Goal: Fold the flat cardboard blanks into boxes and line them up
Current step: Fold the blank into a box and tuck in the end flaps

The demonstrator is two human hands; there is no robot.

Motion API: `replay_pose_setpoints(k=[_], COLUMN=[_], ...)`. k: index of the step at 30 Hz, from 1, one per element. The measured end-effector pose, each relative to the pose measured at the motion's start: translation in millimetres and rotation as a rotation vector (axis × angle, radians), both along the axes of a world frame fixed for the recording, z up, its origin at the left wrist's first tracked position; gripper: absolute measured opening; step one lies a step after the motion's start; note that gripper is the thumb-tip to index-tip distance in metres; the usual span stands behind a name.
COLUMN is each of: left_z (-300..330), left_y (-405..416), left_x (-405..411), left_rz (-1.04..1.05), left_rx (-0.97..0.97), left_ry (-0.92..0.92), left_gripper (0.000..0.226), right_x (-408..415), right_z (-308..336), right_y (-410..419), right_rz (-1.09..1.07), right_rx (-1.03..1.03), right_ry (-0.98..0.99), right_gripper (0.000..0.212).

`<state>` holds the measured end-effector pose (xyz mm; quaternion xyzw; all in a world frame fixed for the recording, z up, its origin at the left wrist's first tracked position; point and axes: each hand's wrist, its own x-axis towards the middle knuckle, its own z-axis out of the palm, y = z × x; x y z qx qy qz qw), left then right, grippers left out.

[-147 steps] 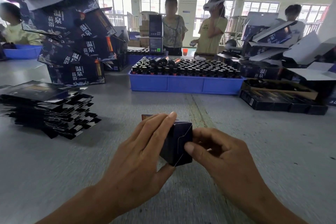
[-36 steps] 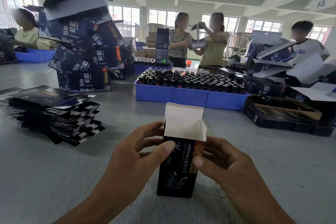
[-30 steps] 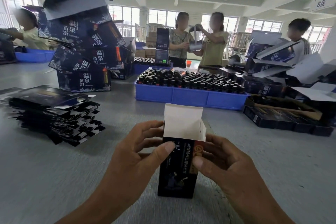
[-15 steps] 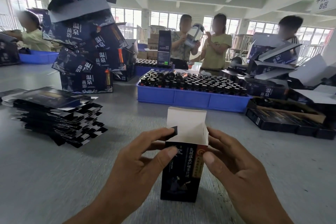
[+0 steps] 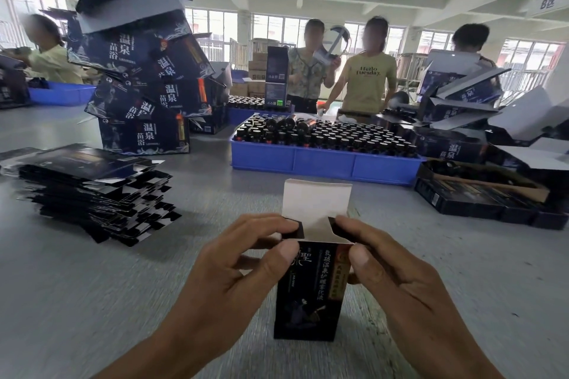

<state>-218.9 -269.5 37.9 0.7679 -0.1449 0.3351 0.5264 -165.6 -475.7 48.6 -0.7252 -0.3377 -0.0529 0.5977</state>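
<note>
Currently: one small dark box (image 5: 309, 289), upright on the grey table (image 5: 92, 301), base down, between both hands at the near edge

Left hand (image 5: 234, 280): thumb and forefinger pinch the left side flap (image 5: 294, 229) at the box top. Right hand (image 5: 397, 283): thumb on the front face, forefinger pressing the right side flap (image 5: 337, 224) inward; grasping the box top, not slack

Change: about five seconds back the box lay on its side with its end being closed; since then it has been stood up, and in the last half second both small side flaps have been turned in over the mouth. White lid flap (image 5: 317, 203) still stands straight up, untucked

Reading: bottom judged closed; top is the last fold. Next step likely the lid pushed down and its tongue tucked, then the box set in line

Also on table: stack of flat blanks (image 5: 92, 191) to the left, well apart; blue tray of bottles (image 5: 323, 160) beyond; leaning pile of large boxes (image 5: 138, 77) at back left
</note>
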Motion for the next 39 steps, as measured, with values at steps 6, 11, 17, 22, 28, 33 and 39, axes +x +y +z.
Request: replay_pose_setpoints(k=[6, 11, 17, 22, 28, 33, 39], left_z=[2.1, 4.8, 5.5, 6.5, 9.0, 10.9, 9.3], left_y=[-3.3, -2.7, -3.7, -4.3, -6.6, -9.9, -12.3], left_x=[-1.3, -2.5, -2.2, -3.7, -6.8, -7.5, -6.6], left_rz=[0.024, 0.051, 0.04, 0.03, 0.023, 0.018, 0.021], left_rx=[0.007, 0.017, 0.002, 0.0, -0.012, -0.077, -0.166], left_ry=[-0.061, -0.036, -0.02, -0.012, -0.006, -0.009, -0.033], left_gripper=[0.019, 0.023, 0.021, 0.021, 0.026, 0.024, 0.012], right_x=[-4.2, -6.6, -6.3, -8.3, -13.9, -12.8, -11.9], right_z=[0.8, 2.2, 2.1, 3.3, 5.2, 4.2, 2.3], right_y=[-1.5, -0.5, 0.7, -0.7, 4.1, 6.0, 6.6], right_rz=[-0.06, -0.074, -0.034, -0.042, -0.133, -0.161, -0.165], right_rx=[0.017, 0.14, 0.201, 0.161, 0.209, 0.271, 0.268], right_ry=[-0.134, -0.121, -0.056, -0.099, -0.14, -0.124, -0.092], right_gripper=[0.025, 0.018, 0.023, 0.042, 0.026, 0.024, 0.022])
